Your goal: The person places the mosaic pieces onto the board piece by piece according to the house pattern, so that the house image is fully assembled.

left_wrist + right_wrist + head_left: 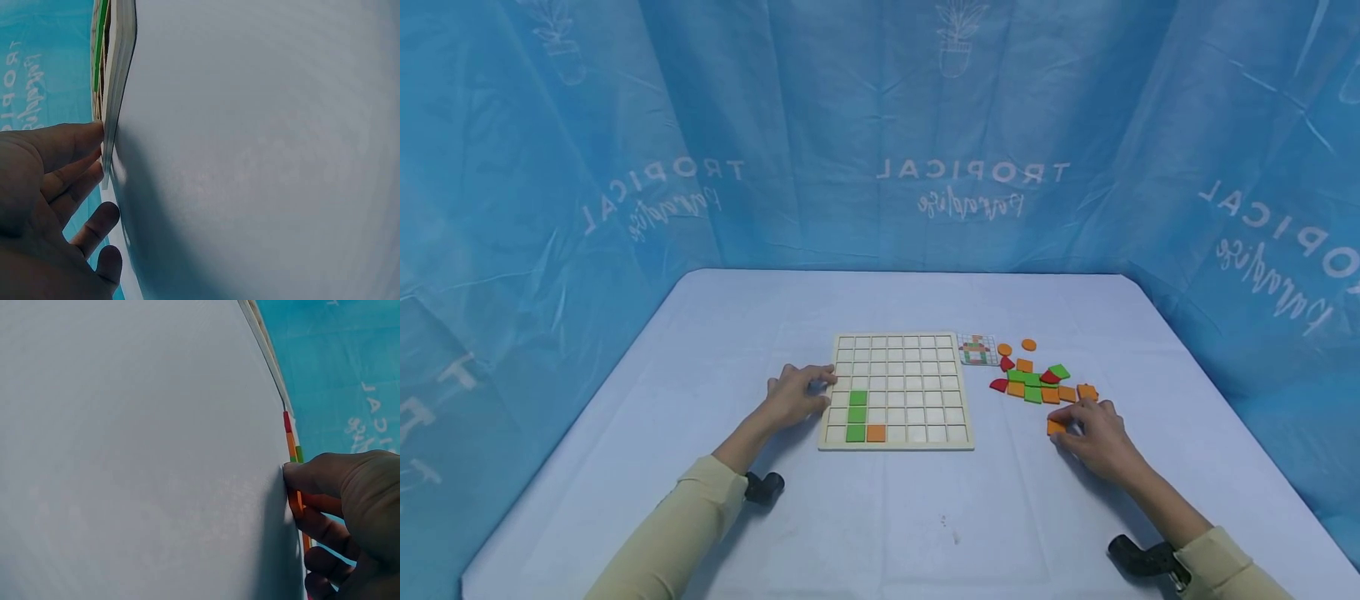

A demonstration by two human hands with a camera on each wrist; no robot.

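A pale wooden grid board (917, 383) lies on the table, with three green square tiles (857, 415) stacked in one column and an orange square tile (876, 433) beside the lowest. My left hand (793, 396) rests its fingertips against the board's left edge. In the left wrist view, the thumb and fingers (81, 181) touch that edge and the last two fingers stand apart from it. My right hand (1097, 437) pinches another orange square tile (1055, 427), just in front of the loose pile. The right wrist view shows this orange tile (295, 503) between thumb and fingers.
Right of the board lie loose green tiles (1033, 395), orange tiles (1050, 396), red pieces (998, 384) and orange discs (1028, 344). A small pattern card (977, 350) touches the board's upper right. Blue printed curtains (917, 108) surround the white table (880, 525).
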